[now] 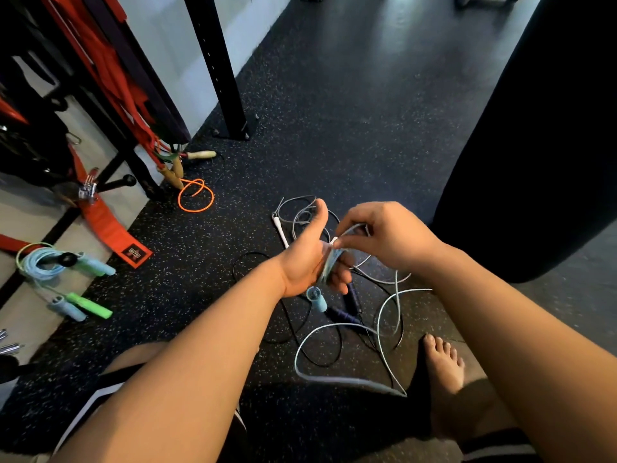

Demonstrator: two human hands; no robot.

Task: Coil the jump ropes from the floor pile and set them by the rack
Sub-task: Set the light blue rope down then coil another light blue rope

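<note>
Speckled black rubber floor (334, 128) stretches between a rack (218, 78) at left and a dark punching bag (534, 145) at right, with a loose pile of jump ropes (347, 317) mid-floor. Above the pile, the left hand (310, 259) curls its fingers round coils of pale blue rope (329, 265). The right hand (384, 232) pinches that rope's strand at its fingertips.
</note>
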